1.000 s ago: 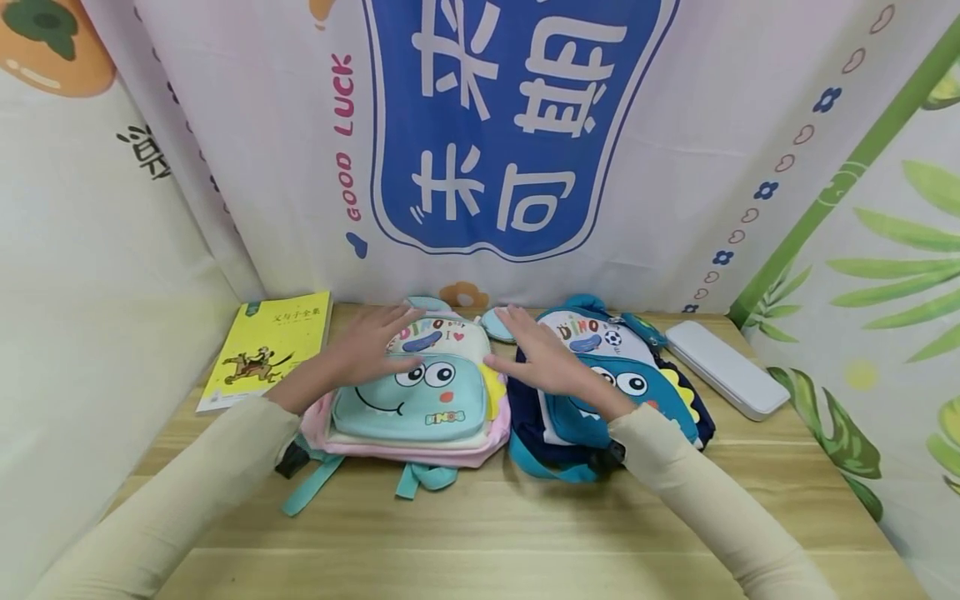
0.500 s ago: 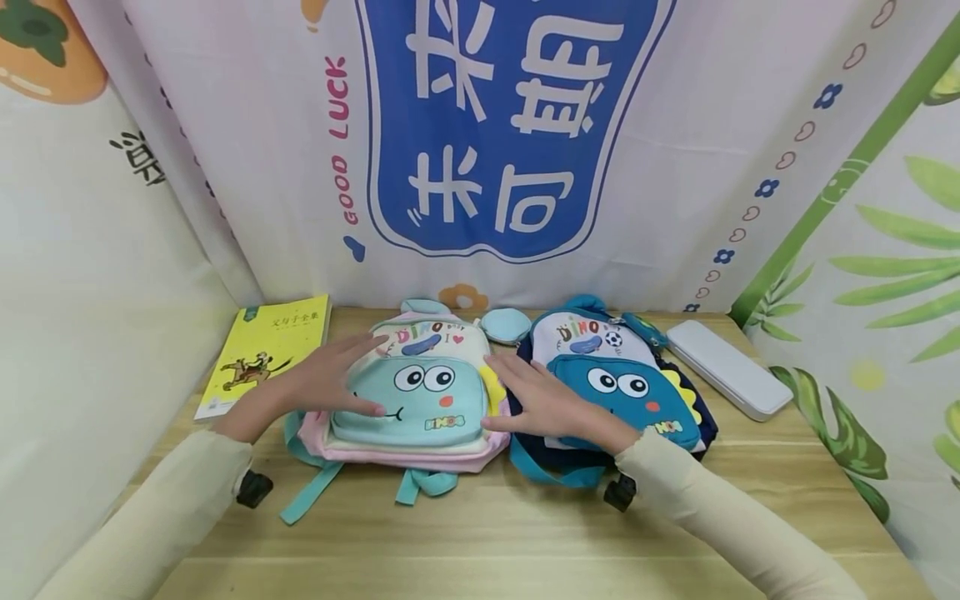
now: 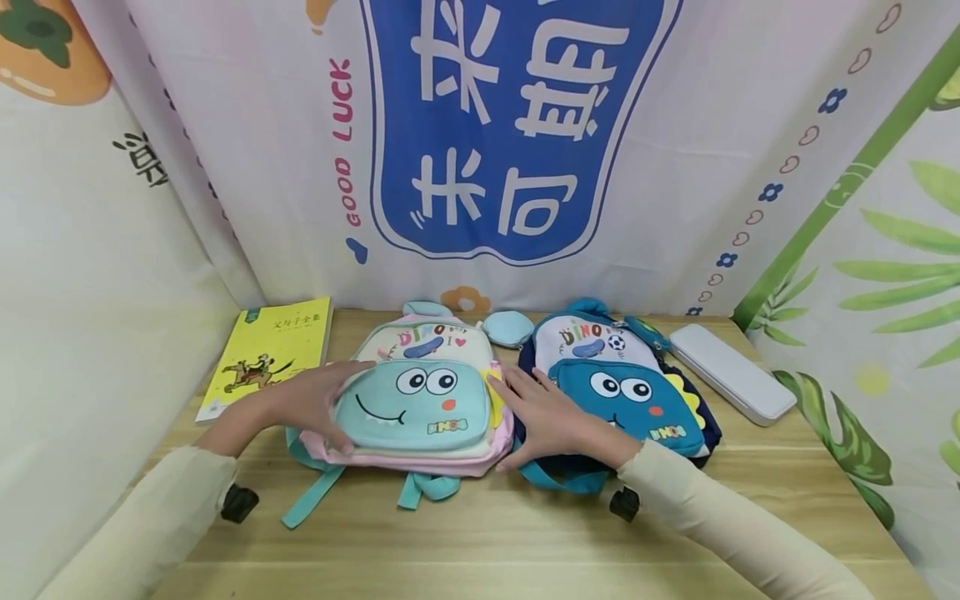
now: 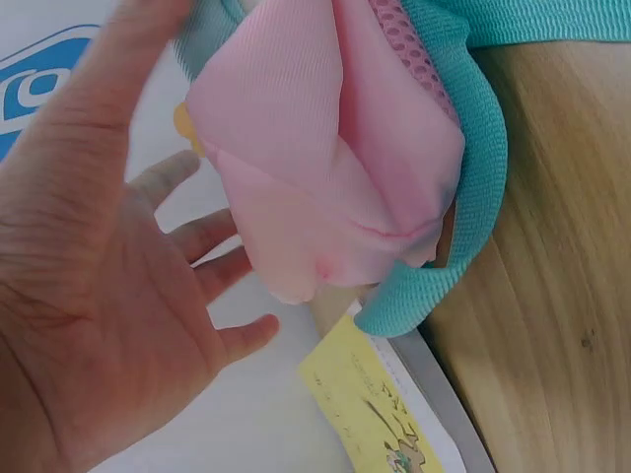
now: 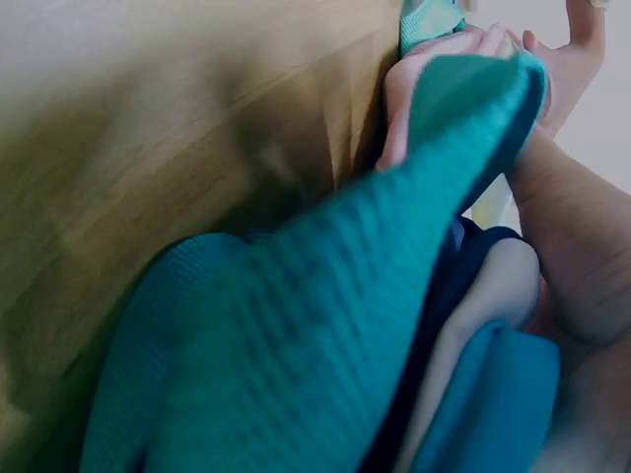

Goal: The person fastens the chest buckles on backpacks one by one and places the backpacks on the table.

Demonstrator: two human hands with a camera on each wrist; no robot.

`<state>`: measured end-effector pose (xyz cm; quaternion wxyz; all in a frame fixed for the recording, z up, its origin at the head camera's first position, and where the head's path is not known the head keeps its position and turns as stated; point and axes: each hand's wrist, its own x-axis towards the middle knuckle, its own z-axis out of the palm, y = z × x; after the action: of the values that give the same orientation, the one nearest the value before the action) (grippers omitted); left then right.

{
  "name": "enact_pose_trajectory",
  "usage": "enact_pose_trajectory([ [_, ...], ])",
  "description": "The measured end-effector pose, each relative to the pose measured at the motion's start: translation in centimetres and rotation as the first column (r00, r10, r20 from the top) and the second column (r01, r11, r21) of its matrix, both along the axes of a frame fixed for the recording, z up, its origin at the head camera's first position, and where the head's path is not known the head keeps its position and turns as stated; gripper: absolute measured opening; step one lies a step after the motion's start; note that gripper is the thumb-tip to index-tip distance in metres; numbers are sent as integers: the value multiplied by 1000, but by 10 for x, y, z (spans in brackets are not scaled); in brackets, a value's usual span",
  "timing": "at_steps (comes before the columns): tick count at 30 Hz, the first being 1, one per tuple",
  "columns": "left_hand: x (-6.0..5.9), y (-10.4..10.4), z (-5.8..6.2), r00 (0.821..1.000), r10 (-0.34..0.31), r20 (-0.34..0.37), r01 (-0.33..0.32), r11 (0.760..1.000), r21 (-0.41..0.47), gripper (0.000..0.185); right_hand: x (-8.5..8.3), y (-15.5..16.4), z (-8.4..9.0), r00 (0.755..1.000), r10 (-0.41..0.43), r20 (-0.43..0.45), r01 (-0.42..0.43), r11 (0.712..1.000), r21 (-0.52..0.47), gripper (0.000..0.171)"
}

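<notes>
A pink and mint backpack (image 3: 420,408) with a cartoon dinosaur face lies flat on the wooden table (image 3: 487,550). My left hand (image 3: 311,406) is at its left side, thumb low near the front corner. In the left wrist view that palm faces the pink side panel (image 4: 286,148), fingers spread. Across the bag, my right hand (image 3: 551,421) is at the right side with fingers extended, in the gap before a navy and teal dinosaur backpack (image 3: 637,400). A teal strap (image 5: 325,286) blocks much of the right wrist view.
A yellow book (image 3: 270,350) lies at the back left. On the far right is a white case (image 3: 731,372). A round light-blue pouch (image 3: 508,328) sits between the tops of the backpacks. Printed curtains (image 3: 300,167) enclose the table's back and sides.
Both hands have come down from over the tops of the bags toward me. The left one has drawn outward to the pink backpack's left side. The bags stay in place.
</notes>
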<state>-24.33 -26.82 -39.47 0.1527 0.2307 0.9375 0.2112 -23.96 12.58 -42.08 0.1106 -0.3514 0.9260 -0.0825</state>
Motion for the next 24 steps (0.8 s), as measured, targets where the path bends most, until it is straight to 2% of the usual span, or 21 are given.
enact_pose_trajectory([
  [5, 1, -2, 3, 997, 29, 71, -29, 1000, -8, 134, 2, -2, -1, 1000, -4, -7, 4, 1000, 7, 127],
  [13, 1, 4, 6, 998, -20, 58, 24, 998, -59, 130, 5, -10, -2, 998, -50, -33, 51, 997, 49, 117],
  [24, -1, 10, 0, 997, -4, 82, 13, 994, -112, 128, 4, -14, -8, 995, -90, -37, 93, 993, 73, 114],
])
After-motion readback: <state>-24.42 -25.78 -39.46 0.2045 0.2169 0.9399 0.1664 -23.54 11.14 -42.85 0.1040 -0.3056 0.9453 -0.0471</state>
